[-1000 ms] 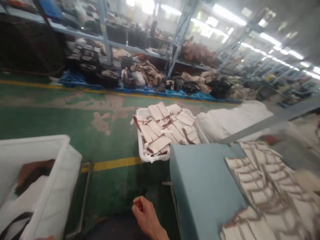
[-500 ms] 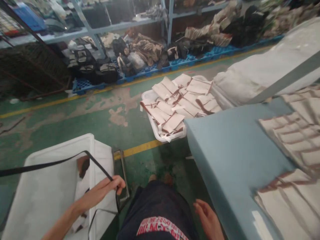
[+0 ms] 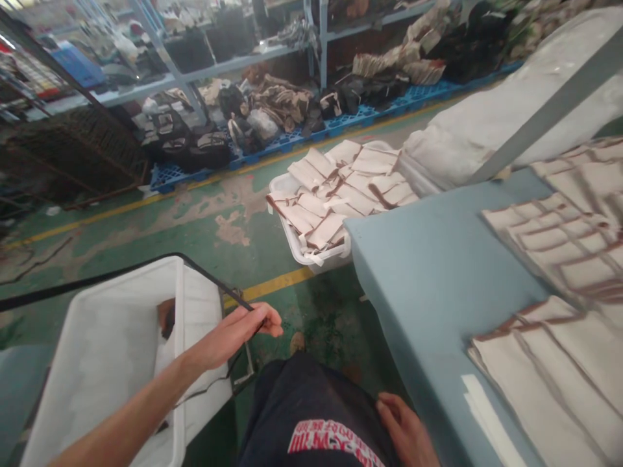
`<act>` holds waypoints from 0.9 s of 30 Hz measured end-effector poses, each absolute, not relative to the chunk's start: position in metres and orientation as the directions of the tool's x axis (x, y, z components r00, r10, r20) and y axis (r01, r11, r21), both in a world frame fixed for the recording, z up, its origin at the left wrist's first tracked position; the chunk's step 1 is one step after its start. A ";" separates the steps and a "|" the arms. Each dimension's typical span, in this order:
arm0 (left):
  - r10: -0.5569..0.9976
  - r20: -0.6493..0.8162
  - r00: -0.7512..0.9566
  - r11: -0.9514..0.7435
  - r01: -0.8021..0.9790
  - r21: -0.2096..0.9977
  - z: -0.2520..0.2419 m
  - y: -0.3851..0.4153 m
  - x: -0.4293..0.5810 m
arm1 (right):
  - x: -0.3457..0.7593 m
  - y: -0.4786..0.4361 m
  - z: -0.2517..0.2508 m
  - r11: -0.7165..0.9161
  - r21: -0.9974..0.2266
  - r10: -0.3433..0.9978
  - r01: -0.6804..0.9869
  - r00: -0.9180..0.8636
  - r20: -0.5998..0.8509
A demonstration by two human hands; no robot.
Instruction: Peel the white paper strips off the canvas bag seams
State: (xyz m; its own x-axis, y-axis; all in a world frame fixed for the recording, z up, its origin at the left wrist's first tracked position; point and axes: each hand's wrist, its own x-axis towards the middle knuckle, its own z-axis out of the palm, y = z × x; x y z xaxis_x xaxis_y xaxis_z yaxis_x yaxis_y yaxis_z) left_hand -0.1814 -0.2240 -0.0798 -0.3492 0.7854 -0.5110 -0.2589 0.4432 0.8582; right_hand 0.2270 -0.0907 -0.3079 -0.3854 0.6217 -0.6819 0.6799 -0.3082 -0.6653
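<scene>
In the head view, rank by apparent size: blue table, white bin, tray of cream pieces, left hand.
1. blue table
2. white bin
3. tray of cream pieces; it lies farther off than the bin, so their true order is unsure
4. left hand, pinching a black strap

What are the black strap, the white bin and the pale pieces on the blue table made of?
The black strap in the left hand looks like matte woven webbing: thin, flat, limp. The white bin seems moulded plastic: smooth, stiff walls. The pale pieces look like canvas-type cloth with brown edging.
</scene>
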 end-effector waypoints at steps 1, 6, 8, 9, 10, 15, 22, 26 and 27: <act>0.779 -0.528 -0.340 0.464 -0.255 0.848 -0.077 -0.221 -0.176 | 0.240 -0.087 -0.309 -0.314 -0.662 0.625 0.681 -0.376 -0.684; 0.714 -0.584 -0.386 0.472 -0.350 0.809 -0.060 -0.216 -0.147 | 0.286 -0.073 -0.314 -0.334 -0.639 0.613 0.693 -0.356 -0.706; 0.697 -0.593 -0.404 0.446 -0.404 0.799 -0.054 -0.214 -0.125 | 0.292 -0.069 -0.314 -0.329 -0.648 0.603 0.687 -0.375 -0.704; 0.689 -0.596 -0.412 0.433 -0.425 0.795 -0.052 -0.214 -0.110 | 0.293 -0.068 -0.314 -0.325 -0.655 0.603 0.682 -0.384 -0.699; 0.681 -0.600 -0.420 0.422 -0.444 0.790 -0.050 -0.214 -0.094 | 0.292 -0.067 -0.314 -0.321 -0.660 0.605 0.679 -0.389 -0.695; 0.636 -0.621 -0.459 0.380 -0.514 0.769 -0.048 -0.220 -0.008 | 0.288 -0.069 -0.315 -0.306 -0.670 0.605 0.676 -0.405 -0.685; 0.597 -0.613 -0.517 0.428 -0.441 0.789 -0.045 -0.261 0.030 | 0.295 -0.075 -0.307 -0.256 -0.686 0.560 0.681 -0.474 -0.680; 0.541 -0.625 -0.562 0.666 -0.168 0.727 -0.070 -0.307 0.021 | 0.293 -0.070 -0.306 -0.223 -0.706 0.554 0.672 -0.509 -0.659; 0.534 -0.615 -0.580 0.674 -0.147 0.724 -0.080 -0.315 0.021 | 0.291 -0.068 -0.304 -0.210 -0.717 0.560 0.665 -0.519 -0.645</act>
State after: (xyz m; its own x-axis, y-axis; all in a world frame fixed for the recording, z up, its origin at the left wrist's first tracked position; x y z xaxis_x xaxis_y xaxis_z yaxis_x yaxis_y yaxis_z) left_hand 0.0211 -0.3151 -0.0802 -0.5803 0.5343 -0.6146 -0.1468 0.6737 0.7243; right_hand 0.2914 -0.0680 -0.3040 -0.5191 0.5603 -0.6455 0.6647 -0.2101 -0.7170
